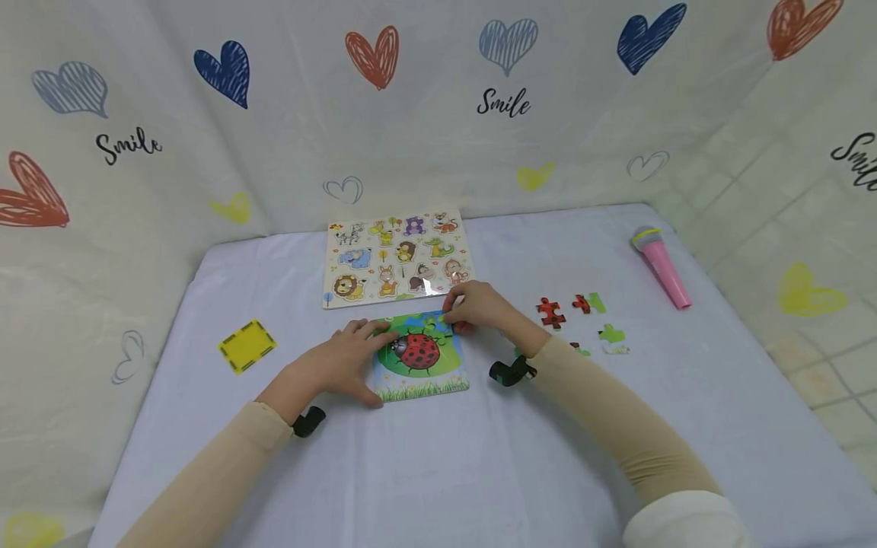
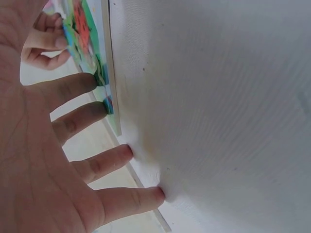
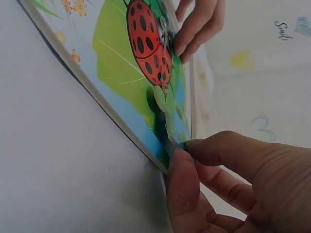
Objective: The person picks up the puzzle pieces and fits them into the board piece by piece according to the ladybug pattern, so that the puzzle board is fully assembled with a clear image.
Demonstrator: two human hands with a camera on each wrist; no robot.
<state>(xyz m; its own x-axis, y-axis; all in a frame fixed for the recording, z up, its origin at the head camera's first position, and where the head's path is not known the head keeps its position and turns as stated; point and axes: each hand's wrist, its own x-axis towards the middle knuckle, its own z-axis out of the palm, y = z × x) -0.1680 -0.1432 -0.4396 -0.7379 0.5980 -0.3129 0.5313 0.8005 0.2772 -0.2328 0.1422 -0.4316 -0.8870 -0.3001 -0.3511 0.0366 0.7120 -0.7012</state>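
A ladybug jigsaw board (image 1: 425,390) lies flat on the table between both hands. My left hand (image 1: 341,361) spreads its fingers at the board's left side; two fingertips touch its upper left part, and the others reach past the edge in the left wrist view. At the top right corner, my right hand (image 1: 477,306) pinches a puzzle piece (image 3: 170,126) between thumb and index finger. In the right wrist view this piece stands tilted up from the board, in line with other raised pieces running toward the left hand. Fingers hide part of its end.
Behind the jigsaw lies an animal picture board (image 1: 404,259). Loose puzzle pieces (image 1: 550,313) are scattered to the right, some partly hidden by the right forearm. A pink toy microphone (image 1: 663,268) lies farther right; a yellow square frame (image 1: 248,346) is at left.
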